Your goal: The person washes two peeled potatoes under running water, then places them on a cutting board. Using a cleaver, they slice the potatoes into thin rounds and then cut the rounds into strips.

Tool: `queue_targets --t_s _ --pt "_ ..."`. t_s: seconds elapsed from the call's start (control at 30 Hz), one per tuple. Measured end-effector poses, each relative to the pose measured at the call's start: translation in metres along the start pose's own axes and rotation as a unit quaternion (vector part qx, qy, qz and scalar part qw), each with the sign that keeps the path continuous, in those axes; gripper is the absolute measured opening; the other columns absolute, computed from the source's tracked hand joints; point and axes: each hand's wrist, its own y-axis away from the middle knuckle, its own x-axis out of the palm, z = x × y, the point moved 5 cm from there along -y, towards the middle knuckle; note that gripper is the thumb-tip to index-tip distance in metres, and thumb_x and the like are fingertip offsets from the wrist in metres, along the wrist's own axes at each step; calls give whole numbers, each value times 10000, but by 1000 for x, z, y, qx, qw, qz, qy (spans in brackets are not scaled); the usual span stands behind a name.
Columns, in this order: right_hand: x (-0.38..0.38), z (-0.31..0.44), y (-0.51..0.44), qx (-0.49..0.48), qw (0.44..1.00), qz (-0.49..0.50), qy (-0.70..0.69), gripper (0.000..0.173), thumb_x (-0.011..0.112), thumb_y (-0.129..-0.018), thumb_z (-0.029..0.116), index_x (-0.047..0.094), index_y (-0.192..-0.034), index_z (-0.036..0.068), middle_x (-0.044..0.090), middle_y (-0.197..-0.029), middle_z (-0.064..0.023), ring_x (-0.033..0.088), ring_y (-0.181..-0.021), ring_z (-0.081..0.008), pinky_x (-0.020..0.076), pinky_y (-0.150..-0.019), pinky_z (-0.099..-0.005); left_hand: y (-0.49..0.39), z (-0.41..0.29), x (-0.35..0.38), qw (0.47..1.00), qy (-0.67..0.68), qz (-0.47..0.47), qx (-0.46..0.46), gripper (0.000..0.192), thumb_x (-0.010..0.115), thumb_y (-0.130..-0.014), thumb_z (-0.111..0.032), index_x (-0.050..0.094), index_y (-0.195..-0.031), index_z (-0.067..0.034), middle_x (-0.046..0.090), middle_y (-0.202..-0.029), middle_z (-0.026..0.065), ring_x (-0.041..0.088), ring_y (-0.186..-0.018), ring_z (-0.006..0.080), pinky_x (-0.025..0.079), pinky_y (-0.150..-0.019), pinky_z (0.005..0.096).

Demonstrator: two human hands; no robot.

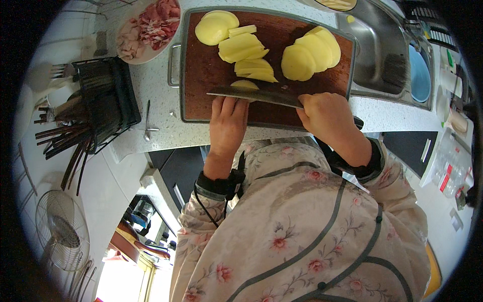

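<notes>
My right hand point(327, 116) grips a kitchen knife point(260, 96); its handle is mostly hidden in the fist. The wide blade runs leftward over a wooden cutting board point(203, 75). Close against the blade's near side, my left hand point(228, 120) presses its fingers on a potato piece point(245, 84), which shows partly beyond the blade. The fingertips are hidden. Beyond the knife lie cut potato sticks point(255, 69) and a larger stack of cut potato point(241, 47). Round potato slices point(313, 53) overlap at the board's right, and more slices point(216, 27) sit at its far left.
A bowl of sliced raw meat point(158, 26) stands left of the board. Nearer are a black utensil basket point(107, 105) with chopsticks and a small metal utensil point(147, 124). To the right is a steel sink point(377, 53) with a blue basin point(419, 75). A bowl point(337, 4) of pale strips stands beyond.
</notes>
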Motion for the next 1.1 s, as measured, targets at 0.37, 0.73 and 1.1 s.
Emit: queue_targets --t_s 0.37,0.73,1.1 --pt "-12 4 -10 -6 999 33 16 149 599 -763 159 633 -666 52 621 -624 -152 644 -619 -309 513 -567 -412 -2 -5 3 998 -31 39 -33 233 630 -817 -96 612 -1042 -39 552 -1069 125 501 -1014 343 452 -882 421" --pt "15 -10 -30 40 998 55 16 209 605 -772 209 650 -652 43 622 -623 -157 645 -625 -328 520 -574 -424 0 -6 4 999 -18 21 -46 342 608 -772 -36 584 -1113 -34 548 -1124 91 496 -1073 300 453 -911 363" --pt "1 1 -17 -8 997 60 41 190 625 -793 231 657 -714 60 606 -611 -138 625 -614 -325 500 -561 -415 4 -5 5 999 -19 24 -42 228 627 -829 -80 593 -1045 -18 560 -1073 141 521 -1025 353 457 -880 420"
